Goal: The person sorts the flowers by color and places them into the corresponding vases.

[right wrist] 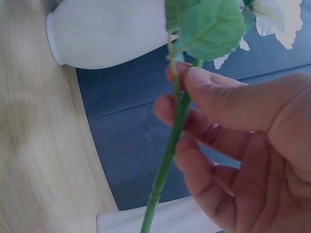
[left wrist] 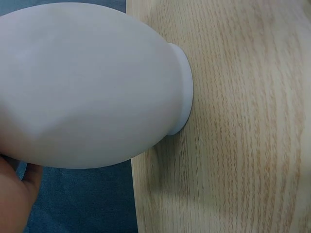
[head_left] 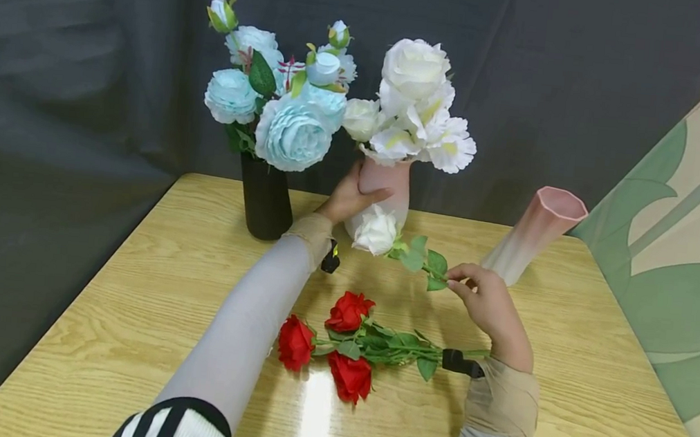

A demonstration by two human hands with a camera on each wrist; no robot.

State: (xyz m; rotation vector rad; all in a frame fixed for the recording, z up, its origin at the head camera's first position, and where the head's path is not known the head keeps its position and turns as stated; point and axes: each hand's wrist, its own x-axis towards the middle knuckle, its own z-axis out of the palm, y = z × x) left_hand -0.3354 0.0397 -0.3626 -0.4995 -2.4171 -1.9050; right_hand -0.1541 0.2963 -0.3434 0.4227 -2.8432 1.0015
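Note:
My left hand [head_left: 352,196] grips the upper body of a pink-and-white vase [head_left: 393,184] filled with white flowers [head_left: 419,106]. In the left wrist view, the pale body of that vase [left wrist: 92,87] fills much of the picture, with part of the hand [left wrist: 17,194] at its side. A single white rose [head_left: 377,230] lies across the front of the vase, head to the left. Between thumb and fingertips, my right hand [head_left: 489,303] pinches its green stem [right wrist: 167,160]. Leaves [right wrist: 214,29] sit just beyond the pinch in the right wrist view.
Three red roses [head_left: 351,378] lie on the wooden table [head_left: 96,335] in front. A black vase [head_left: 266,201] with light blue flowers [head_left: 295,130] stands at the left. To the right is another pink-and-white vase [head_left: 536,228], fluted. Dark cloth [head_left: 87,84] hangs behind the table.

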